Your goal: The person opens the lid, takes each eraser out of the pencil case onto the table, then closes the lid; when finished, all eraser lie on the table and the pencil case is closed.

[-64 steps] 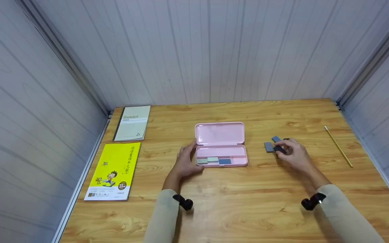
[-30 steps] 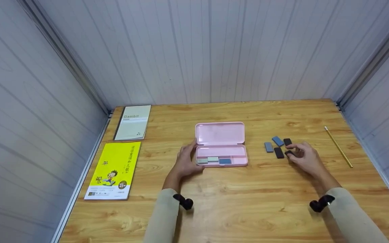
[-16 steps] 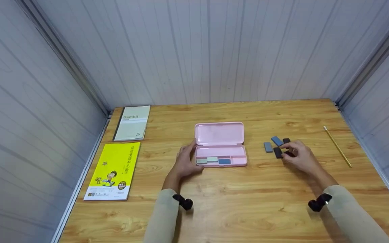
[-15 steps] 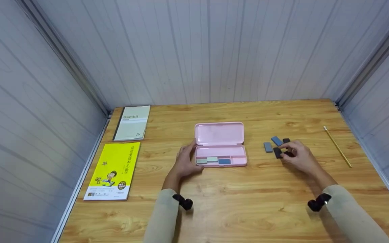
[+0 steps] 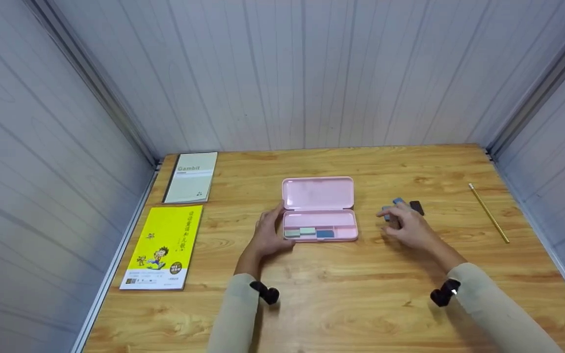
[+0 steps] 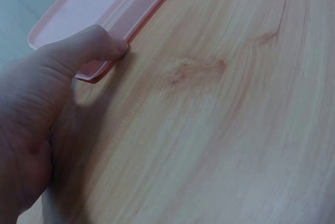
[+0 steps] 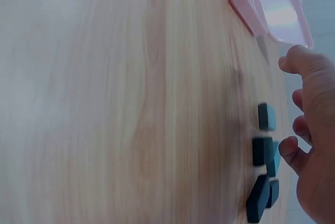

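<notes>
My left hand (image 5: pixel 269 234) holds the left end of an open pink pencil case (image 5: pixel 319 193), with the thumb (image 6: pixel 112 48) on its front edge in the left wrist view. Two pale green erasers (image 5: pixel 307 231) and a blue eraser (image 5: pixel 325 234) lie in the case's front compartment. Over a group of loose erasers to the right hovers my right hand (image 5: pixel 410 229), its fingers bent loosely and apart from the thumb, holding nothing. A black eraser (image 5: pixel 417 207) and parts of two blue erasers (image 5: pixel 398 200) show around it. The right wrist view has several erasers (image 7: pixel 261 150) on the table below the hand.
A yellow book (image 5: pixel 162 247) and a pale Gambit notebook (image 5: pixel 192 177) lie on the table's left side. At the right lies a pencil (image 5: pixel 489 214). Wall panels (image 5: pixel 282 73) enclose the back and both sides of the wooden table (image 5: pixel 341 304).
My right hand was among the black erasers, spreading and shifting them; now it has moved left over the group with thumb and finger parted. The left hand has stayed on the pencil case.
</notes>
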`<action>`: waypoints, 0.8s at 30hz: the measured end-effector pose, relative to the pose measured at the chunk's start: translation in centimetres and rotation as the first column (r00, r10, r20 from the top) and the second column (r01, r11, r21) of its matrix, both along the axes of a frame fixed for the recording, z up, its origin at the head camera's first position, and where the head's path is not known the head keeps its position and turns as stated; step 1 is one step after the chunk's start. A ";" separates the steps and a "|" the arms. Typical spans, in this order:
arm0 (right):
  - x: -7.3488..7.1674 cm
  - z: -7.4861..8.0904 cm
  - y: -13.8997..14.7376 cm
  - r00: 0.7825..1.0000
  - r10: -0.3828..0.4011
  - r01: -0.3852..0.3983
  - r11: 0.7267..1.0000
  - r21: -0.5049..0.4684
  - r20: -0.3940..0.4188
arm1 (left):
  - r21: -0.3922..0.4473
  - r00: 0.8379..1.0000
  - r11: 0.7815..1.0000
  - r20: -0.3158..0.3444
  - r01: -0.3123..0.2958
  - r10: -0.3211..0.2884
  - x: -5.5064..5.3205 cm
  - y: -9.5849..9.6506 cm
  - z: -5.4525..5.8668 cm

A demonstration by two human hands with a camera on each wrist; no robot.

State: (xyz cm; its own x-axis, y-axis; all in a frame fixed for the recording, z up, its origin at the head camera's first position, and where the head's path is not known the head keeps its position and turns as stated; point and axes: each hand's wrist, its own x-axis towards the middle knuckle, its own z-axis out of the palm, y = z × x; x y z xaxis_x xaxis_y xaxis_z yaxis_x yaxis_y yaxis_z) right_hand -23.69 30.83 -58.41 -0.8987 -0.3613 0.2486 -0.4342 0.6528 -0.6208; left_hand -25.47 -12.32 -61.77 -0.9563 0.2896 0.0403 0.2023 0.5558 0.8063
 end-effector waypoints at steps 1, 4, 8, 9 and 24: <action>0.0 0.0 -0.4 1.000 0.007 -0.007 1.000 0.006 0.002 | 0.002 1.000 1.000 0.003 -0.001 0.001 0.0 0.0 0.0; -0.1 0.2 -1.6 0.999 0.020 -0.021 1.000 0.015 0.027 | 0.000 1.000 1.000 0.009 -0.002 0.002 0.0 0.0 0.0; -0.2 0.5 -3.2 0.998 0.043 -0.044 0.999 0.020 0.055 | -0.002 1.000 1.000 0.021 0.000 0.000 0.0 0.0 0.0; -0.2 0.6 -3.5 0.997 0.052 -0.054 0.998 0.020 0.061 | 0.003 1.000 1.000 0.023 0.000 0.000 0.0 0.1 0.0; -0.4 1.3 -8.7 0.980 0.127 -0.123 0.992 -0.031 0.154 | 0.020 0.999 1.000 0.046 -0.009 0.008 0.0 0.0 0.1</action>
State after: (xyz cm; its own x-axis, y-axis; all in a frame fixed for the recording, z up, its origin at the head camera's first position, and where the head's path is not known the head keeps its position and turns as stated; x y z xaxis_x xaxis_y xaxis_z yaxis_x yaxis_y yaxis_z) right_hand -24.10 22.09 -57.08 -0.8750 -0.4695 0.1184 -0.4090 0.5857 -0.6998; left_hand -25.52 -12.32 -61.65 -0.9596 0.2812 0.0026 0.1607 0.5406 0.8258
